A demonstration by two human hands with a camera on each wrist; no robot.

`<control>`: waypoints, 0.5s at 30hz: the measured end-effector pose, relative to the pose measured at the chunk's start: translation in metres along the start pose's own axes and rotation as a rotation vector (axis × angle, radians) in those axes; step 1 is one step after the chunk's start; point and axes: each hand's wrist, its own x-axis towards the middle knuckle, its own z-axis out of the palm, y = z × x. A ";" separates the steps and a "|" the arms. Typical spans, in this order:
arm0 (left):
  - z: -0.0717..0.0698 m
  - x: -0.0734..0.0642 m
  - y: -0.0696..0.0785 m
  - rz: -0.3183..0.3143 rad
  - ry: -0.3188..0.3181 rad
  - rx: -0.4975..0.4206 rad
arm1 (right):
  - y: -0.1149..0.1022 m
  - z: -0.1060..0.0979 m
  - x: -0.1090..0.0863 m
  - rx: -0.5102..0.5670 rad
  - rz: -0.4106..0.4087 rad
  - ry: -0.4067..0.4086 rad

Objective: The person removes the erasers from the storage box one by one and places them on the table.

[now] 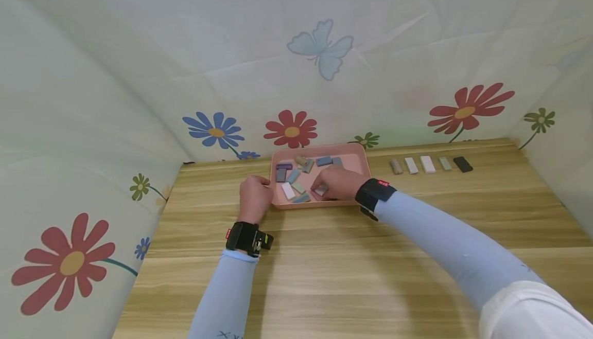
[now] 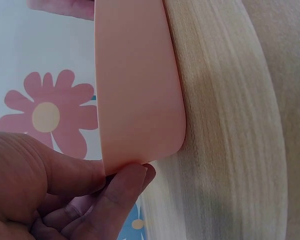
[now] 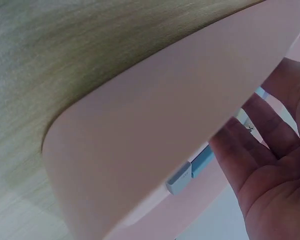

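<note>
A shallow pink tray (image 1: 356, 164) holds several small blocks in blue, grey, green, white and purple. At its left end my left hand (image 1: 256, 197) pinches the rim between thumb and fingers, plain in the left wrist view. My right hand (image 1: 340, 182) reaches over the front wall into the tray. Its fingers point down around a small grey block (image 1: 321, 190), near a white block (image 1: 288, 191) and a pale green block (image 1: 298, 188). In the right wrist view the tray wall hides the fingertips; a light grey block (image 3: 179, 179) lies beyond them.
Right of the tray, a row on the wooden table (image 1: 315, 267) has a greyish cylinder (image 1: 396, 166), two white blocks, a pale green block (image 1: 445, 163) and a black block (image 1: 463, 164). A flower-printed cloth wall (image 1: 394, 97) rises right behind the tray.
</note>
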 end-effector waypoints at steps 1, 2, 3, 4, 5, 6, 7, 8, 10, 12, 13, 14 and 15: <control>0.000 0.000 0.000 0.000 0.001 0.000 | 0.000 0.000 0.000 0.007 0.014 -0.001; 0.000 0.000 0.001 0.000 0.001 -0.002 | 0.000 0.001 0.000 0.018 0.023 -0.002; 0.000 0.000 0.001 -0.002 -0.002 -0.005 | 0.001 0.001 0.001 0.026 0.034 -0.002; 0.000 0.000 0.001 -0.004 -0.002 -0.005 | 0.001 0.002 0.001 0.033 0.041 -0.002; 0.000 0.000 0.002 -0.006 -0.003 -0.006 | 0.002 0.002 0.001 0.041 0.046 -0.001; 0.000 0.000 0.002 -0.008 -0.003 -0.005 | 0.002 0.003 0.001 0.046 0.049 0.001; 0.000 -0.001 0.002 -0.010 -0.004 -0.004 | 0.002 0.003 0.001 0.048 0.048 0.004; 0.000 -0.001 0.002 -0.011 -0.006 -0.005 | 0.003 0.003 0.001 0.047 0.048 0.007; 0.000 -0.001 0.003 -0.014 -0.005 -0.003 | 0.003 0.003 0.001 0.048 0.051 0.013; -0.001 -0.002 0.002 -0.019 -0.009 -0.005 | 0.004 0.002 0.000 0.054 0.052 0.017; -0.001 -0.002 0.002 -0.020 -0.009 -0.005 | 0.004 0.001 -0.001 0.055 0.052 0.022; 0.000 -0.002 0.002 -0.023 -0.011 -0.007 | 0.005 0.000 -0.002 0.052 0.054 0.027; 0.000 -0.002 0.002 -0.024 -0.010 -0.006 | 0.005 -0.002 -0.003 0.060 0.052 0.033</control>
